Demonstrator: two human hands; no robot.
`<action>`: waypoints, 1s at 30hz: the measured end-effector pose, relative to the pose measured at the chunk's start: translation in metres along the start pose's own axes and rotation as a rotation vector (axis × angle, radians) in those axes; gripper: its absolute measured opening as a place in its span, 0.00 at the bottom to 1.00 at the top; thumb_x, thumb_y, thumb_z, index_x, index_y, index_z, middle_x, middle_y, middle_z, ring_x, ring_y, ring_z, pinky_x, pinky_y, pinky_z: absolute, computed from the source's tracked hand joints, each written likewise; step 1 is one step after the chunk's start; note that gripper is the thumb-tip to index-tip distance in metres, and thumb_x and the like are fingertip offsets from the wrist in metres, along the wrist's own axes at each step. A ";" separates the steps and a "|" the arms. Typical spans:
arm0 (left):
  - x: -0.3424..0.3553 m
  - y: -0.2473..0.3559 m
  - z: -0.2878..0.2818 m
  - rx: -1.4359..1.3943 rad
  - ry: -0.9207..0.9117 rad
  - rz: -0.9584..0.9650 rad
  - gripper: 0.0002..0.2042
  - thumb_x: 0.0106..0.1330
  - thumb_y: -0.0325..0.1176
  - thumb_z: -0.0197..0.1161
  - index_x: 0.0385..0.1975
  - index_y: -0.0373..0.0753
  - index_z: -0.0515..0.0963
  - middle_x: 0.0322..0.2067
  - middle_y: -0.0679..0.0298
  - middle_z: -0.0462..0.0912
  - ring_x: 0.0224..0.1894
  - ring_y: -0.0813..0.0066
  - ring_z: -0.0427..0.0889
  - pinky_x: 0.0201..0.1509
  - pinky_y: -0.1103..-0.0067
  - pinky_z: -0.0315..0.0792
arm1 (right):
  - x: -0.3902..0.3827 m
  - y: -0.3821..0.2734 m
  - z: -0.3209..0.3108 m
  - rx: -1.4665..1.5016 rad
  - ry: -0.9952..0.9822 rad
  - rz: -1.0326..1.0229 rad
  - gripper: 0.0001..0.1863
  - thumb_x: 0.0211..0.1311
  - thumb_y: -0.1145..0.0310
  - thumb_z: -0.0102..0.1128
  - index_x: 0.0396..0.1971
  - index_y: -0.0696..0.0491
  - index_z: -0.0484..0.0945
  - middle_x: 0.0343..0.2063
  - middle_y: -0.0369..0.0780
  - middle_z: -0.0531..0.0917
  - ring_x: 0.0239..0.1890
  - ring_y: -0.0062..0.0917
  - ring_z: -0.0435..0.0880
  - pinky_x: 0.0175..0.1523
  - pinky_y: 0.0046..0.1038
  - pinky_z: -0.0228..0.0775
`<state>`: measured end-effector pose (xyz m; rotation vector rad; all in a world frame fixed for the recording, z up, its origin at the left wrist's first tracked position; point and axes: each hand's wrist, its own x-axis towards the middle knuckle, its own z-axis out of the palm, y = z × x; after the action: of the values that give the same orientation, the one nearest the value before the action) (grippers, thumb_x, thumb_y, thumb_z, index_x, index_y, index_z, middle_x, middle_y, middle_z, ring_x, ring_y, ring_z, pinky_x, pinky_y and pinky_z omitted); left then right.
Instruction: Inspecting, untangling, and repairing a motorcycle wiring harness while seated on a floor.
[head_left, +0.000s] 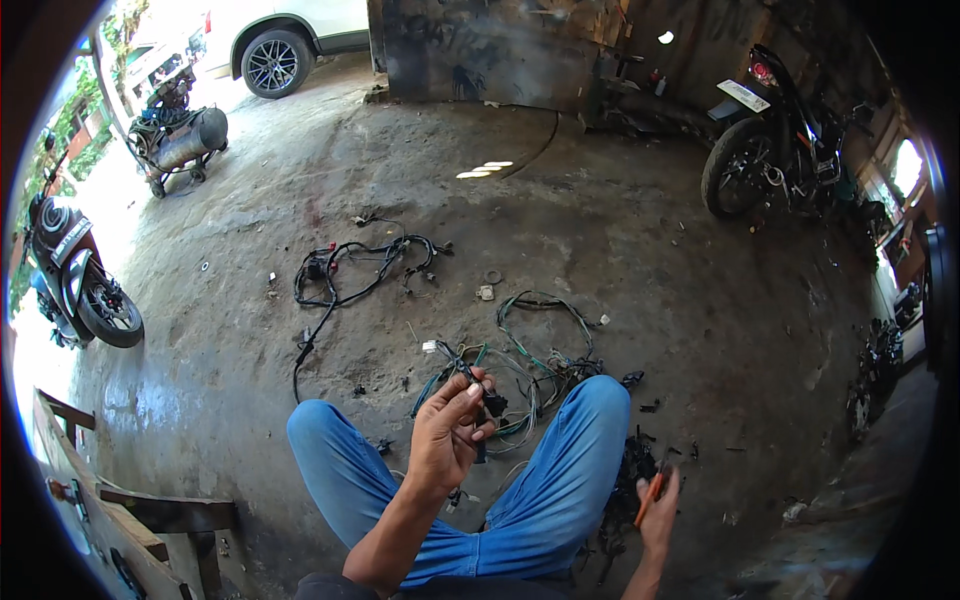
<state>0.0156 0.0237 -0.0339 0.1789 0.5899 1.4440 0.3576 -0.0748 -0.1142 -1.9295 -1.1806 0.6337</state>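
My left hand (450, 430) is raised between my knees, its fingers closed on a black wire connector (494, 402) with wires trailing from it. Beneath and beyond it, a loose bundle of green, grey and black wires (530, 395) lies on the floor. A small white connector (430, 346) shows just past my fingertips. Low at the right, beside my right knee, my right hand (660, 510) is closed around a tool with an orange handle (648, 502); its exact kind is unclear. Close by that hand sits a pile of black parts (637, 462).
Farther out lies a black wiring harness (345, 297). Motorcycles stand at the left (80, 265) and far right (745, 165). An air compressor (185, 140) and a white car (320, 28) are at the back left. A wooden bench (170, 510) is near my left.
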 end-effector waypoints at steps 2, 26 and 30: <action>0.000 -0.003 0.004 0.024 -0.002 -0.003 0.11 0.70 0.27 0.62 0.51 0.35 0.76 0.41 0.64 0.82 0.27 0.90 0.73 0.26 0.87 0.66 | 0.000 -0.059 -0.007 0.349 -0.120 -0.053 0.17 0.71 0.63 0.60 0.53 0.56 0.74 0.34 0.35 0.75 0.33 0.20 0.77 0.41 0.27 0.73; -0.012 0.001 -0.001 0.178 0.045 -0.009 0.12 0.71 0.36 0.65 0.49 0.38 0.78 0.22 0.79 0.68 0.20 0.91 0.60 0.23 0.87 0.57 | -0.035 -0.157 0.082 0.472 -1.092 -0.024 0.33 0.70 0.40 0.53 0.54 0.57 0.69 0.28 0.32 0.70 0.29 0.16 0.66 0.35 0.21 0.62; -0.010 0.004 -0.002 0.244 0.023 -0.018 0.12 0.71 0.35 0.64 0.50 0.37 0.78 0.25 0.77 0.70 0.22 0.91 0.62 0.24 0.87 0.57 | -0.037 -0.159 0.085 0.495 -1.012 0.024 0.33 0.68 0.38 0.54 0.52 0.57 0.71 0.29 0.32 0.71 0.30 0.15 0.67 0.36 0.20 0.63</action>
<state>0.0113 0.0138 -0.0311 0.3480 0.7846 1.3558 0.1971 -0.0348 -0.0324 -1.1692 -1.3683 1.8435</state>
